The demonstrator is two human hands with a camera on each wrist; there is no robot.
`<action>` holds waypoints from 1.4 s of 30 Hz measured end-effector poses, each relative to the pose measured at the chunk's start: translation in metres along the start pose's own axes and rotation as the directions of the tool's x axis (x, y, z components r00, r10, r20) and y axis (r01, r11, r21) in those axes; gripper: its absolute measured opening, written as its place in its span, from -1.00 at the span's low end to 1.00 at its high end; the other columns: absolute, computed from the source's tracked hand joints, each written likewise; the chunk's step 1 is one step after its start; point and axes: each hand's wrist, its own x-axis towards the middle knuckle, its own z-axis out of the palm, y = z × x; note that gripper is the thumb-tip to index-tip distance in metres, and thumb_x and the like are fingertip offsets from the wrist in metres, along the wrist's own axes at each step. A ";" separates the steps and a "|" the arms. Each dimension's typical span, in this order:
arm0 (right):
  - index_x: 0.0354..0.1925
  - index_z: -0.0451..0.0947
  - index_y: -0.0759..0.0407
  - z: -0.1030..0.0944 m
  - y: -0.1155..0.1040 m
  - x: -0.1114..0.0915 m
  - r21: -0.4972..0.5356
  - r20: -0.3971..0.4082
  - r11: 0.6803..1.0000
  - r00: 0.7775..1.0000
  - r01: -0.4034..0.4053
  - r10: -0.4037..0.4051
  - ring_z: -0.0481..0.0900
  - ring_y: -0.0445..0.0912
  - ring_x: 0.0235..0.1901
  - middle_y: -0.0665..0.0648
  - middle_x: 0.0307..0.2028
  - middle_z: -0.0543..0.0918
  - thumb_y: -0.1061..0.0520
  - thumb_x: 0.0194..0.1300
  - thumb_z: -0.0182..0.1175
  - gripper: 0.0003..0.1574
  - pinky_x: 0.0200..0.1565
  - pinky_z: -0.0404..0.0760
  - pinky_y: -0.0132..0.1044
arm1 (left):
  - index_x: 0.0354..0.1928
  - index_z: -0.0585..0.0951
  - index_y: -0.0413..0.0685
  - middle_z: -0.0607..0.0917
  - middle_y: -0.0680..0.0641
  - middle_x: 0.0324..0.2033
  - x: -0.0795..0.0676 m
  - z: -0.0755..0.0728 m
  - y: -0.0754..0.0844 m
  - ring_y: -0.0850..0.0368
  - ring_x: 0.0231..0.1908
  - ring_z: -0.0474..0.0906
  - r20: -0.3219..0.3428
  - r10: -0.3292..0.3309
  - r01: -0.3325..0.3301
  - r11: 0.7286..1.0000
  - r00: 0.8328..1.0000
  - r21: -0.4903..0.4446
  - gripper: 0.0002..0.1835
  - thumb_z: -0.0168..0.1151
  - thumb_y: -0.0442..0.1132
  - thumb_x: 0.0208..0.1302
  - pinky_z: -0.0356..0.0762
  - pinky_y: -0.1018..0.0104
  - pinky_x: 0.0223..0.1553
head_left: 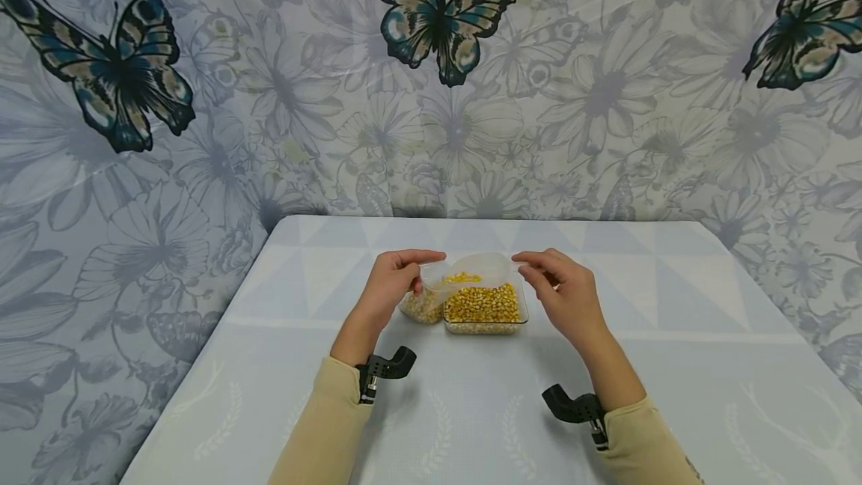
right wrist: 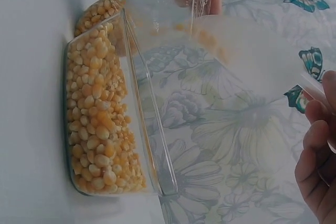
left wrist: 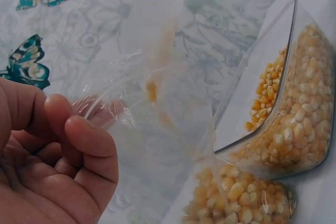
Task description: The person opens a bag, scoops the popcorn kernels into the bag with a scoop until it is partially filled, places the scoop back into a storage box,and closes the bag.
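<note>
My left hand (head_left: pixel 389 284) pinches the top edge of a clear plastic bag (left wrist: pixel 107 95), whose lower part sits on the table holding corn kernels (left wrist: pixel 239 195). My right hand (head_left: pixel 567 296) grips the end of a translucent white scoop-like piece (right wrist: pixel 257 59), tilted over toward the bag's mouth. A few kernels, blurred, show along the scoop and at the bag's opening in both wrist views. Touching or close beside the bag stands a clear rectangular container (head_left: pixel 486 328), filled well up with yellow corn kernels (head_left: pixel 481 305).
A white table (head_left: pixel 323 425) with a pale triangle pattern lies under everything. Behind it hangs a floral backdrop (head_left: pixel 458 133) with butterflies. Black wrist mounts (head_left: pixel 387 365) sit on both forearms.
</note>
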 end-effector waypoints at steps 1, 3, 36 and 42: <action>-0.06 0.73 0.08 0.000 -0.001 0.000 -0.011 -0.005 1.000 1.000 0.003 -0.003 0.37 -0.31 -0.60 -0.06 -0.50 0.53 0.26 0.32 0.27 -0.76 -0.54 0.38 -0.49 | 0.03 0.76 0.10 0.54 -0.08 -0.26 0.000 0.000 0.000 0.15 -0.57 0.36 0.001 -0.001 0.001 1.000 1.000 -0.001 -0.56 -0.10 -0.39 0.45 0.36 0.17 -0.37; -0.07 0.74 0.07 0.000 -0.002 0.000 -0.026 -0.015 1.000 1.000 0.010 -0.011 0.38 -0.32 -0.59 -0.08 -0.49 0.53 0.27 0.31 0.29 -0.75 -0.54 0.37 -0.50 | 0.03 0.76 0.09 0.54 -0.07 -0.24 -0.001 0.000 0.001 0.15 -0.57 0.36 0.004 0.001 -0.001 1.000 1.000 -0.001 -0.56 -0.10 -0.39 0.45 0.36 0.16 -0.36; -0.07 0.74 0.09 -0.002 -0.004 -0.001 -0.017 -0.054 0.998 0.997 0.062 -0.063 0.40 -0.34 -0.58 -0.06 -0.48 0.54 0.33 0.26 0.31 -0.71 -0.54 0.38 -0.53 | 0.02 0.76 0.11 0.52 -0.10 -0.33 -0.002 0.002 0.002 0.15 -0.58 0.36 -0.002 -0.013 0.013 1.000 1.000 0.005 -0.56 -0.10 -0.39 0.46 0.35 0.13 -0.35; -0.08 0.74 0.10 -0.003 -0.004 0.000 -0.010 -0.055 0.998 0.997 0.061 -0.062 0.41 -0.34 -0.59 -0.05 -0.48 0.55 0.33 0.27 0.30 -0.72 -0.56 0.40 -0.50 | 0.03 0.76 0.12 0.54 -0.08 -0.25 -0.002 0.000 0.001 0.13 -0.57 0.36 -0.001 -0.001 0.001 1.000 1.000 0.011 -0.56 -0.10 -0.38 0.46 0.35 0.13 -0.35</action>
